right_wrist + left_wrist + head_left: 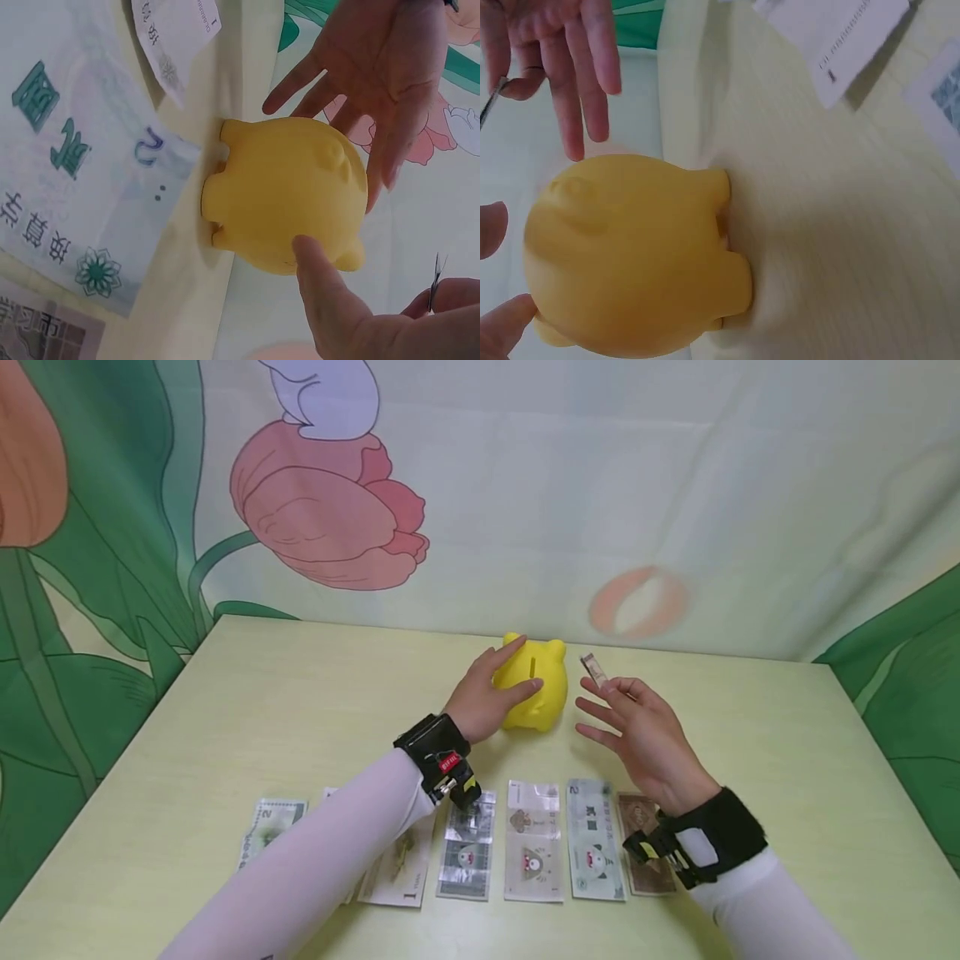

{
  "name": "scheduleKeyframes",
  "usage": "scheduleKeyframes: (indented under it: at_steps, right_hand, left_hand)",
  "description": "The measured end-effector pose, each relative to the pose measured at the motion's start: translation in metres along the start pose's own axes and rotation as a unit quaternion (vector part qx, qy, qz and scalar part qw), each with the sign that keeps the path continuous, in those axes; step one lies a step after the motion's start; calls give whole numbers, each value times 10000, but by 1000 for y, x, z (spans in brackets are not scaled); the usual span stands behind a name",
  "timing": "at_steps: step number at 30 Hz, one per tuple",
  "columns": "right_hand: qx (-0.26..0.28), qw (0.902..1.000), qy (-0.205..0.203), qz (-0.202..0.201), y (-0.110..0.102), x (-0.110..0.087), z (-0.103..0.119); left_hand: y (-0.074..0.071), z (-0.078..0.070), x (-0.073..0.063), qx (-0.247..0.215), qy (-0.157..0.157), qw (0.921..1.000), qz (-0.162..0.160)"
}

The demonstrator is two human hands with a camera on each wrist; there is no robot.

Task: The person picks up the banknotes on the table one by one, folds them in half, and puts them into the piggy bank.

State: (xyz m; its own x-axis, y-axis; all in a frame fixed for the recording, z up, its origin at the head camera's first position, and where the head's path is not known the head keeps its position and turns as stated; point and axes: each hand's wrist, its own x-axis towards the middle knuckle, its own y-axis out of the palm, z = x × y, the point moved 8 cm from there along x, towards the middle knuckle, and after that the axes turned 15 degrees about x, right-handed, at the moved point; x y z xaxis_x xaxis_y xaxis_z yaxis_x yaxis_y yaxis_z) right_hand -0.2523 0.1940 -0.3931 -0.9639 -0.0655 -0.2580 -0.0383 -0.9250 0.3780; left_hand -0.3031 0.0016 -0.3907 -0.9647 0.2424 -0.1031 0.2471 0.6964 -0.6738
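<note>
A yellow piggy bank (551,697) with a coin slot on top stands near the back of the table. My left hand (486,693) rests on it with the fingers spread, thumb and forefinger on either side of the slot. To its right, my right hand (648,739) pinches a small folded play banknote (593,669) between thumb and forefinger. The other fingers of that hand are extended toward the piggy bank. In the right wrist view the folded note (435,281) shows edge-on, its layers slightly parted.
Several flat play banknotes lie in a row along the near side of the table, among them a green note (596,852), a pinkish note (532,860) and a dark grey note (465,860). My forearms partly cover the outer notes. A printed cloth (510,510) hangs behind the table.
</note>
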Motion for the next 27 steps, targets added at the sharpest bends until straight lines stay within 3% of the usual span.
scheduleKeyframes:
  at_steps: [13,19,27]
  right_hand:
    - [-134,9999,100,31,-4,-5,-3]
    - [-200,9998,-2,-58,-8,-9,-2]
    - [-230,9978,-574,-241,-14,-14,6]
  left_hand:
    - [2,0,3,443,200,9987,-174]
    - [0,0,-7,988,318,9943,-234]
    - [-2,-1,-29,1285,427,9903,-322]
